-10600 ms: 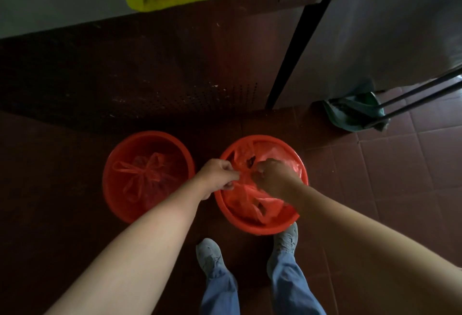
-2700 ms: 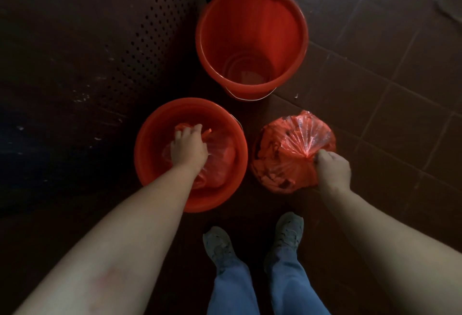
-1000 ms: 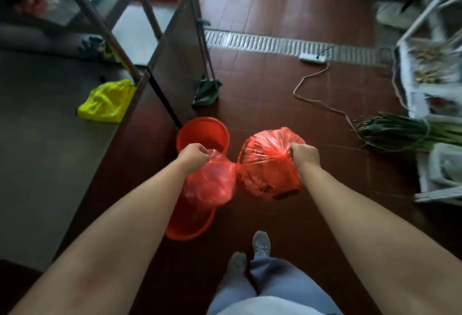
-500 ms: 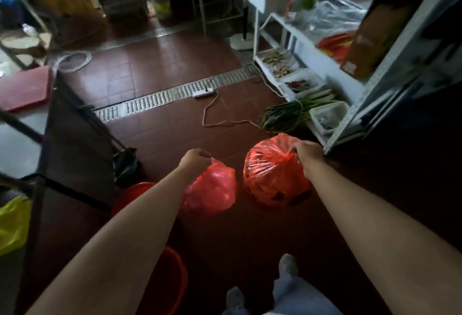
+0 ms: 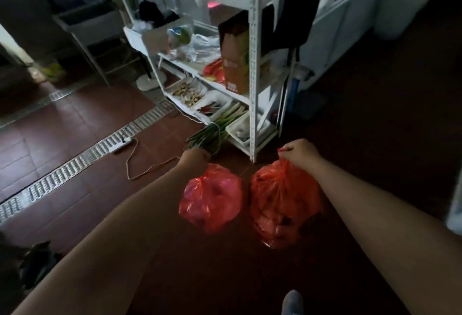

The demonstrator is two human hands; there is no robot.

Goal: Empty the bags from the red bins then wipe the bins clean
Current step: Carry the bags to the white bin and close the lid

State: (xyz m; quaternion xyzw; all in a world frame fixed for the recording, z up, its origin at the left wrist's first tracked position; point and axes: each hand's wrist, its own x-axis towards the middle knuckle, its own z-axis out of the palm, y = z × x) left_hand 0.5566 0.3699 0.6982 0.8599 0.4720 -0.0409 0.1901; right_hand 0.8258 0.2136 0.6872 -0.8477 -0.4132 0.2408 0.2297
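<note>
Two tied red plastic bags hang in front of me above the dark tiled floor. My left hand (image 5: 195,158) grips the knotted top of the smaller, paler red bag (image 5: 211,197). My right hand (image 5: 301,152) grips the gathered top of the fuller red bag (image 5: 283,204), which shows dark scraps through the plastic. The two bags hang side by side, almost touching. The red bins are out of view.
A white metal shelf rack (image 5: 252,69) stands just ahead with trays, a brown carton (image 5: 235,64) and green onions (image 5: 215,132) at its foot. A power strip with a cord (image 5: 122,142) lies by the metal floor drain (image 5: 62,177) on the left.
My view has swung right and away from the bins, which have left the frame. Both bags still hang from my hands and the shelf rack is now closer.
</note>
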